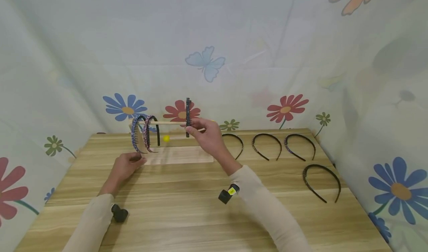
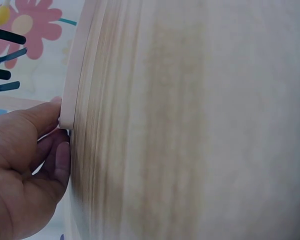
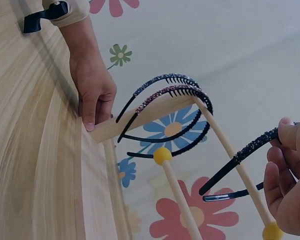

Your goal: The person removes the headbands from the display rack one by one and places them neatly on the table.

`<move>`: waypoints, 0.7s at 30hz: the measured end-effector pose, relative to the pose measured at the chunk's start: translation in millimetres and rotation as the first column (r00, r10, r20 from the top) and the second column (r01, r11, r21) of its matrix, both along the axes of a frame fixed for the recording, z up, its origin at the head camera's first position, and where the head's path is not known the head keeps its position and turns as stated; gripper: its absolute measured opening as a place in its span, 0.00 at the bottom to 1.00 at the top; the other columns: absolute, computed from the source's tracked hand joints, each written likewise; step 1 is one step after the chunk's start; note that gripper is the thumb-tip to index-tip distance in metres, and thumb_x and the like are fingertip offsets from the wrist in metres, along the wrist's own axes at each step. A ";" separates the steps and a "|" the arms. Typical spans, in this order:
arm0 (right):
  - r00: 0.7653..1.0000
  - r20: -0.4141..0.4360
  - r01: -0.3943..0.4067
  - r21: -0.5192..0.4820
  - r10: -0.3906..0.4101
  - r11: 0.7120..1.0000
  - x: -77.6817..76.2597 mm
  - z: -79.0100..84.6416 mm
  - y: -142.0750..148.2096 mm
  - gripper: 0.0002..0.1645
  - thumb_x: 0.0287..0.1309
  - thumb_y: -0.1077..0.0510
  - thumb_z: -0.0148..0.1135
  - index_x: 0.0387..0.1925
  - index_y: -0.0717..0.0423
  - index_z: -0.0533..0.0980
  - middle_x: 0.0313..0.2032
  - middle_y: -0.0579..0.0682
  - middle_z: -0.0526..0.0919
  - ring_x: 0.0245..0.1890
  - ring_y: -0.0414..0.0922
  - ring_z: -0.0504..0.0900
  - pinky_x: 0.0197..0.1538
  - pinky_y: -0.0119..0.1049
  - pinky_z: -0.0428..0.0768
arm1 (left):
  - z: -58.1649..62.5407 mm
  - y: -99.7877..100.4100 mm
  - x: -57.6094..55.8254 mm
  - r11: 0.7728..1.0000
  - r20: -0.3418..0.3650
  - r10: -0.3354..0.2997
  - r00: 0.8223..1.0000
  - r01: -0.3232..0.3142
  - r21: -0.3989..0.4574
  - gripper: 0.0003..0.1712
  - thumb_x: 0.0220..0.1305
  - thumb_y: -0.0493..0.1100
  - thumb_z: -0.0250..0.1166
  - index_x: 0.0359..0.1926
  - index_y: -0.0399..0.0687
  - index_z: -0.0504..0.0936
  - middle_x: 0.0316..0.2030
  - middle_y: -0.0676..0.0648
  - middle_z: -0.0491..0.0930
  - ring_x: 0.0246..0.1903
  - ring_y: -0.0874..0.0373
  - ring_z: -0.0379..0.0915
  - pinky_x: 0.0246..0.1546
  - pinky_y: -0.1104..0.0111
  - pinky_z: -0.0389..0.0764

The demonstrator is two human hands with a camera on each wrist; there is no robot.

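Clearly, the relation that matters runs along the upper rod (image 1: pixel 170 123): the dark, glittering headband (image 1: pixel 188 114) sits crosswise to it, near the end with the yellow ball (image 3: pixel 272 232), and the rod appears to pass between its two legs in the right wrist view. Its long axis stands roughly upright, edge-on to the head camera, leg tips downward. To its left, well apart along the same rod, hang the blue headband (image 1: pixel 135 133) and the pink headband (image 1: pixel 147 133), close together by the post (image 3: pixel 155 117)

Of the two, the right hand (image 1: pixel 208 135) is nearer, for it grips the dark headband itself: thumb and fingers come together on one leg, the thumb on the side facing the person, the palm off to the right. How firmly it squeezes, I cannot tell

Lower and farther left, the left hand (image 1: pixel 125 166) pinches the end of the wooden base (image 1: pixel 180 155), thumb on the upper face, other fingers bent in at the edge; it lies below the blue headband. Over to the right, well apart from the base's left end, four headbands (image 1: pixel 305 177) rest on the table (image 1: pixel 187 222), and the right forearm reaches across between them and the left arm
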State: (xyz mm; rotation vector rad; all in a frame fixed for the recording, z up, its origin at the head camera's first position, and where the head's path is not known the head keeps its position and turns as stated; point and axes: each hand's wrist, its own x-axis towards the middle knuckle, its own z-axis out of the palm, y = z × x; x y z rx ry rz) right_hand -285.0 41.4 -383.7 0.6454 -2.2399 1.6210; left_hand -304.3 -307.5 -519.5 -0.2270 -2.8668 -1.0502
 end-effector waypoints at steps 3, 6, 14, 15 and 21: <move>1.000 -0.002 0.019 0.008 -0.019 1.000 -0.3 1.8 7.4 0.13 0.66 0.57 0.69 0.49 0.59 0.85 0.38 0.53 0.89 0.40 0.45 0.86 0.42 0.35 0.85 | -1.4 0.3 -0.4 1.000 -0.005 0.004 1.000 -0.004 -0.001 0.21 0.72 0.50 0.66 0.52 0.36 0.86 0.48 0.36 0.87 0.50 0.37 0.82 0.49 0.46 0.81; 0.999 -0.004 0.036 0.016 -0.036 0.999 0.0 3.5 15.3 0.15 0.66 0.56 0.69 0.51 0.60 0.85 0.39 0.54 0.89 0.42 0.47 0.86 0.44 0.37 0.86 | -2.5 -0.4 -1.2 1.000 -0.012 0.001 1.000 -0.001 -0.004 0.21 0.72 0.50 0.66 0.52 0.36 0.86 0.48 0.35 0.87 0.50 0.37 0.82 0.49 0.47 0.81; 0.997 0.015 0.080 0.054 -0.081 0.995 3.2 8.9 33.4 0.19 0.67 0.55 0.68 0.54 0.61 0.83 0.42 0.55 0.89 0.44 0.49 0.86 0.47 0.42 0.85 | -1.4 0.1 0.2 1.000 -0.016 0.004 1.000 -0.004 -0.001 0.22 0.72 0.50 0.66 0.53 0.35 0.85 0.49 0.34 0.86 0.51 0.36 0.82 0.51 0.45 0.80; 0.996 0.016 0.086 0.060 -0.087 0.994 3.7 9.5 35.3 0.19 0.67 0.54 0.68 0.54 0.61 0.83 0.42 0.55 0.89 0.44 0.49 0.86 0.47 0.42 0.85 | -1.4 0.1 0.3 1.000 -0.020 0.002 1.000 -0.002 -0.002 0.22 0.72 0.50 0.66 0.53 0.35 0.85 0.48 0.34 0.86 0.50 0.36 0.82 0.50 0.45 0.81; 0.993 0.025 0.112 0.078 -0.114 0.991 7.5 12.0 47.1 0.20 0.67 0.54 0.68 0.55 0.61 0.83 0.43 0.55 0.89 0.45 0.49 0.86 0.49 0.44 0.85 | -0.6 -0.8 0.2 1.000 -0.005 0.006 1.000 -0.006 -0.008 0.22 0.72 0.51 0.65 0.53 0.35 0.85 0.49 0.35 0.86 0.50 0.37 0.82 0.49 0.47 0.81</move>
